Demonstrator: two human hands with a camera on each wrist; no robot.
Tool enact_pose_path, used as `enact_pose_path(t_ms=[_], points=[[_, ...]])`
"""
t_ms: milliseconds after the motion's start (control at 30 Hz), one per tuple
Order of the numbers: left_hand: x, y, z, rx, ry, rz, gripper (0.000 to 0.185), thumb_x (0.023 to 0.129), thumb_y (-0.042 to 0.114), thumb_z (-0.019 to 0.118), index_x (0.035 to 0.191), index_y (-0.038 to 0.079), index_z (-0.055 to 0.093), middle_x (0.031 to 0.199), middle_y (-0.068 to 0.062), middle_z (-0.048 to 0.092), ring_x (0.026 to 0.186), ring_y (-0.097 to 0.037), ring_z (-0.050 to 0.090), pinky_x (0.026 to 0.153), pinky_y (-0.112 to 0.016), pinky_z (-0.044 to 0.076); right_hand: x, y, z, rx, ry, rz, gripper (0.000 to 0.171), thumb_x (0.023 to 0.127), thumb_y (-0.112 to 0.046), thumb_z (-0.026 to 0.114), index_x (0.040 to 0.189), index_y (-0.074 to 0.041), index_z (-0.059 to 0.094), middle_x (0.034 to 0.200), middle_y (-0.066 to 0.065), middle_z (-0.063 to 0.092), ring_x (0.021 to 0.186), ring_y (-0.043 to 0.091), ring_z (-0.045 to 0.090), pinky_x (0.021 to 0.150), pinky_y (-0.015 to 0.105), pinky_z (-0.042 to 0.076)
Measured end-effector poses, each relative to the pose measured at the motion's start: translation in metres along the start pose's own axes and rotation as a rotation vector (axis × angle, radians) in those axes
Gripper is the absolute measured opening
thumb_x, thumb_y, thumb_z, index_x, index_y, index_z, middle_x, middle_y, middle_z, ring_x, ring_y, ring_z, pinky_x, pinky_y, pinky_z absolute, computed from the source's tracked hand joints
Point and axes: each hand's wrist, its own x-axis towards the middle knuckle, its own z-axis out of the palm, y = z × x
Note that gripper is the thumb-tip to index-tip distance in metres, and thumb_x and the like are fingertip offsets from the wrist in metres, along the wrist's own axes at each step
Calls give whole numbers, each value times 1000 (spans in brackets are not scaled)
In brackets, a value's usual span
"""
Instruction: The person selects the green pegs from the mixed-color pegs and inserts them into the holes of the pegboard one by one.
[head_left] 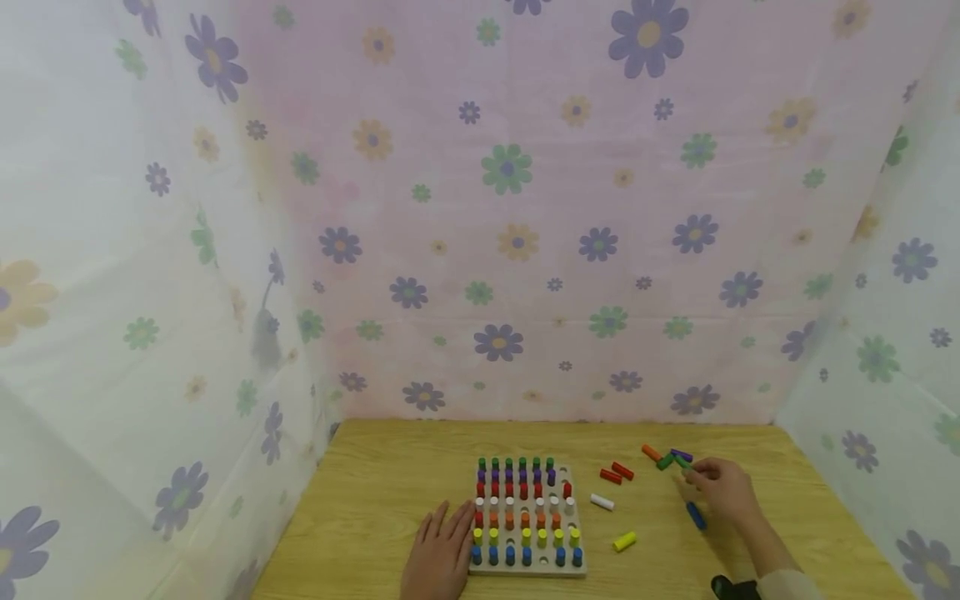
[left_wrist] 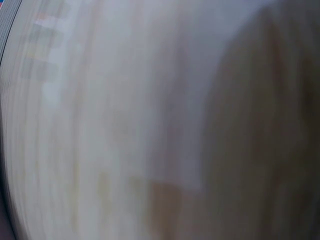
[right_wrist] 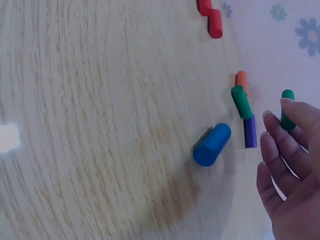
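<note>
Head view takes in both my hands and the whole table (head_left: 375, 500). Only there do I see my left hand (head_left: 441, 554) lying flat on the wood, fingers straight and together, touching the left edge of the wooden peg board (head_left: 527, 518), which stands full of upright pegs in rows of green, purple, red, white, orange, yellow and blue. Only there, too, do I see the loose white peg (head_left: 602, 502) and yellow peg (head_left: 624, 542) lying to the right of the board.

My right hand (head_left: 722, 487) sits at the far right of the table beside a small cluster of loose pegs. From the head view I cannot tell how its fingers stand. Right wrist view settles that: the fingers (right_wrist: 285, 150) are only loosely bent, and their tips pinch a green peg (right_wrist: 287, 110) off the wood. Just left of it lie an orange peg (right_wrist: 242, 80), a second green peg (right_wrist: 241, 101) and a purple peg (right_wrist: 250, 131), touching end to end, with a blue peg (right_wrist: 212, 145) near them and two red pegs (right_wrist: 210, 15) farther off.

Left wrist view is a blur of pale wood grain and shows nothing I can name.

No writing or label can be read anywhere.
</note>
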Motion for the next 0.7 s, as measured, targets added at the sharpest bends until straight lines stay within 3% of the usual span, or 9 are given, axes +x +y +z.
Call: enact_pose_path(t_ms=[300,500,700], points=[[1,-1,3,-2,-34,-24,58,111,52,21,156,27,46,156,6,49,148,-34,38,121,-58,29,-8,-9,2,103,8,-5,36,100,-23,70,115,9,68,99,18,76,92,32,71,71,32,61],[1,1,1,-8,-24,-23,56,112,51,23,156,26,47,157,7,47,149,-33,37,121,-58,29,-11,-20,10,172,0,13,42,100,-28,71,120,8,66,107,20,73,96,32,70,76,34,62],[0,2,-2,-16,-23,-7,55,112,50,25,156,25,47,157,6,48,149,-34,37,121,-59,29,-18,-34,18,247,-26,32,42,99,-25,71,125,8,64,106,15,71,90,24,67,74,34,61]])
